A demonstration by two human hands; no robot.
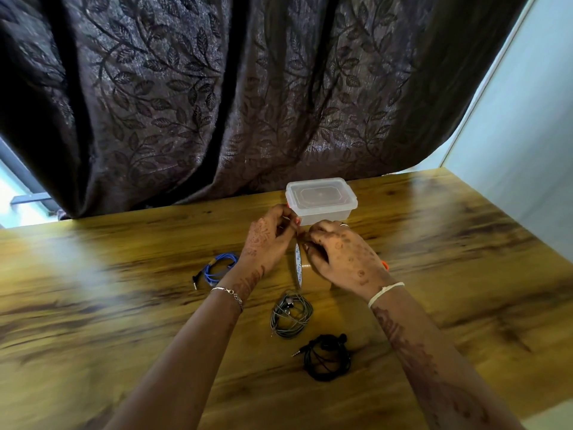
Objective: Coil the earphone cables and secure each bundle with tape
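A roll of clear tape [298, 265] with a printed white core stands on edge between my hands, above the wooden table [449, 274]. My right hand [342, 256] curls its fingers round the top of the roll. My left hand [269, 240] pinches at the roll's top edge, where the tape end seems to be; the strip itself is too thin to see. Three coiled earphone cables lie on the table: a blue one [218, 269] left of my left wrist, a grey one [291, 315] below the roll, and a black one [327, 356] nearest me.
A clear lidded plastic box [321, 198] stands just behind my hands near the table's far edge. A small orange object [385, 265] peeks out from under my right hand. A dark leaf-patterned curtain [217, 103] hangs behind the table, a pale wall at right.
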